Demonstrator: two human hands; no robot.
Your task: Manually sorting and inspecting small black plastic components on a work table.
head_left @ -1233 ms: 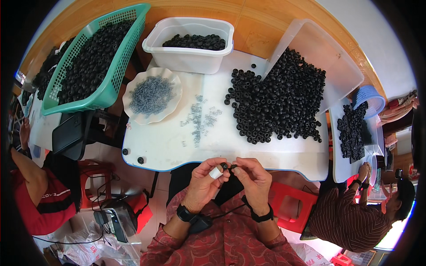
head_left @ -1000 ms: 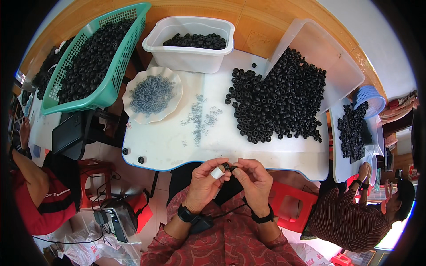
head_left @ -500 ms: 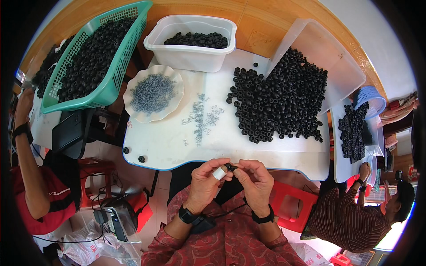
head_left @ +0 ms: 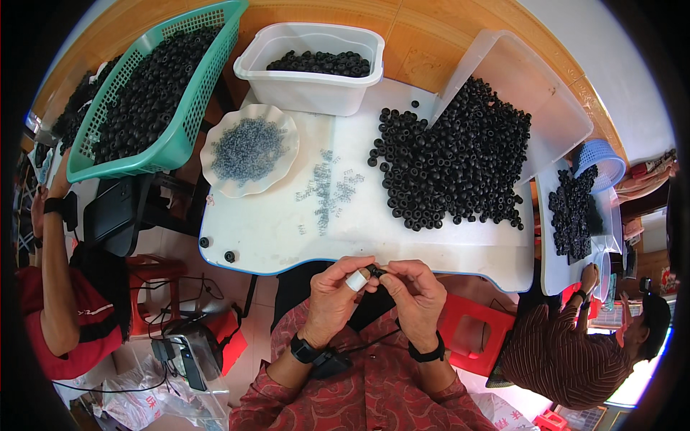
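Just off the near table edge, my left hand (head_left: 329,300) and my right hand (head_left: 415,293) meet with their fingertips around a small black ring-like part (head_left: 374,271). The fingers of both are closed on it and cover most of it. White tape (head_left: 356,280) wraps a digit of my left hand. On the white table (head_left: 345,244) ahead lies a large heap of similar black parts (head_left: 460,161), each round with a hole. Small greyish, see-through pieces (head_left: 327,190) are scattered left of that heap, and more fill a scalloped white plate (head_left: 287,154).
A white tub (head_left: 309,93) of black parts stands at the back; a tipped clear bin (head_left: 532,86) backs the heap. At left is a full green basket (head_left: 162,154). Two loose parts (head_left: 229,256) lie near the front-left edge. Co-workers sit left (head_left: 61,316) and right (head_left: 568,352).
My hands stay in nearly the same place, with the black part still between the fingertips. The left co-worker's arm has shifted, and a second hand shows there.
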